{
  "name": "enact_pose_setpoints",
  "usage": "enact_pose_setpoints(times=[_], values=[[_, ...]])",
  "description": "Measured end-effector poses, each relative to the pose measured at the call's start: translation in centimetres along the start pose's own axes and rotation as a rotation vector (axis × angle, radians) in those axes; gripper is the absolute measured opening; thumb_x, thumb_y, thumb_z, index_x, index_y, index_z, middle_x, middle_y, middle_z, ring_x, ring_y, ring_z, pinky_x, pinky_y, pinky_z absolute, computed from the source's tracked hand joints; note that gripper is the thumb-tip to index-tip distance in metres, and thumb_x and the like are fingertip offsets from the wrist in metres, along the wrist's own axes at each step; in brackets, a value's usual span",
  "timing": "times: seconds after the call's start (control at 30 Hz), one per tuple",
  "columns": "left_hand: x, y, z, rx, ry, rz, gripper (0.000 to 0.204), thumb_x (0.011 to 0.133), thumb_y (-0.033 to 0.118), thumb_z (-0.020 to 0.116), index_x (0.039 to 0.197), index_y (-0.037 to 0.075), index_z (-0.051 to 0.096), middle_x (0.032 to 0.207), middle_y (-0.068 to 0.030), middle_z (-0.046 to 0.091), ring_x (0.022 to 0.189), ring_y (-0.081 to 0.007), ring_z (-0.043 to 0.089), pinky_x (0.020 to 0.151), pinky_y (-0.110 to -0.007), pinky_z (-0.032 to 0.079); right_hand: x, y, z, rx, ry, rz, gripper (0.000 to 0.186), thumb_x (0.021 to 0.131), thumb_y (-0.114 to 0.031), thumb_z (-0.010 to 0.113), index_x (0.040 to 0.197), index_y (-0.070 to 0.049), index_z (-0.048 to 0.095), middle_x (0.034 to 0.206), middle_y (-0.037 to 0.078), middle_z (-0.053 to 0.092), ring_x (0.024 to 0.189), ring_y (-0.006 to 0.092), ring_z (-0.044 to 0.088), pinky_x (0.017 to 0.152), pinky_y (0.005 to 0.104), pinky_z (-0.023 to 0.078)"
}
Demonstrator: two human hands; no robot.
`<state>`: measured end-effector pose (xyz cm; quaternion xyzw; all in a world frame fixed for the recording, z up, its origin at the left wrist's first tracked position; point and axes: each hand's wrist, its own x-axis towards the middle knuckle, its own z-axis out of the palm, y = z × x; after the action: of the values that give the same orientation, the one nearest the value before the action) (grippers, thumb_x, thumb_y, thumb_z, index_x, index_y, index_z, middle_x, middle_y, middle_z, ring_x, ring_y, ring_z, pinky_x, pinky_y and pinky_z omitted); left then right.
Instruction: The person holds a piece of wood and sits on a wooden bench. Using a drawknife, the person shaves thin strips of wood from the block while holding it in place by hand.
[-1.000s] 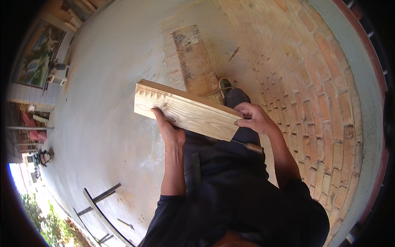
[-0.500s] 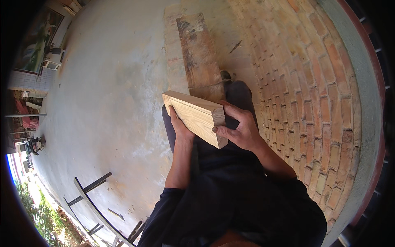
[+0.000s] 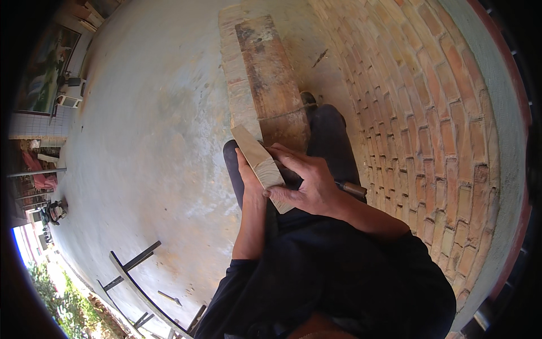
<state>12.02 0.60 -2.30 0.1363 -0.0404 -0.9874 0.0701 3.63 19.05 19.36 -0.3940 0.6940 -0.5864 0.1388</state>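
Left hand (image 3: pixel 252 183), right hand (image 3: pixel 313 179): both grips around wooden block (image 3: pixel 252 148); left fingers mostly hidden; brown-handled tool (image 3: pixel 354 189) partly hidden.

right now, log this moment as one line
left hand: holds pale rectangular wooden board | right hand: holds board's near end

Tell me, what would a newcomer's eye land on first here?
Probably the pale block of wood, held between the left hand and right hand above the lap, its end grain showing. The brick wall filling much of the right side also stands out. Beyond the block, a worn, stained plank stretches away.
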Motion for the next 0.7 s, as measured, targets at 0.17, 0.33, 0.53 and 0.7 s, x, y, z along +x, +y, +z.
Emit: enact_pose_setpoints(times=[0.17,0.33,0.53,0.7], values=[[-0.4,-1.2,0.9,0.253,0.306,0.203,0.063,0.104,0.064,0.037,0.107,0.007,0.063,0.079,-0.0097,0.065,0.060,-0.0261,0.063,0.049,-0.037,0.052,0.4,-0.2,0.7,-0.063,-0.007,-0.024,0.073,0.079,-0.025,0.090,0.137,0.004,0.058,0.135,0.026,0.063,0.121,0.0353,0.067,0.099,0.0371,0.056],[-0.6,-1.1,1.9,0.299,0.159,0.217,0.047,0.106,0.053,0.042,0.116,0.010,0.056,0.090,-0.0063,0.058,0.073,-0.0209,0.054,0.060,-0.035,0.045,0.9,-0.2,1.1,-0.085,-0.009,-0.028,0.073,0.078,-0.026,0.090,0.137,0.004,0.059,0.135,0.026,0.063,0.120,0.0355,0.068,0.097,0.0370,0.057],[-1.0,-1.9,5.2,0.400,0.347,0.331,0.036,0.104,0.044,0.051,0.108,0.009,0.060,0.081,-0.0037,0.058,0.065,-0.0161,0.056,0.052,-0.028,0.045,0.8,-0.1,1.6,-0.102,0.010,-0.052,0.073,0.079,-0.029,0.089,0.136,0.005,0.058,0.135,0.026,0.063,0.119,0.0358,0.068,0.095,0.0371,0.057],[-1.7,-3.2,8.9,0.474,0.471,0.387,0.028,0.102,0.037,0.059,0.101,0.009,0.062,0.073,-0.0015,0.058,0.058,-0.0121,0.058,0.046,-0.023,0.045,0.8,-0.1,1.5,-0.112,0.000,-0.040,0.074,0.080,-0.030,0.088,0.137,0.005,0.058,0.136,0.026,0.063,0.118,0.0360,0.068,0.096,0.0376,0.057]])
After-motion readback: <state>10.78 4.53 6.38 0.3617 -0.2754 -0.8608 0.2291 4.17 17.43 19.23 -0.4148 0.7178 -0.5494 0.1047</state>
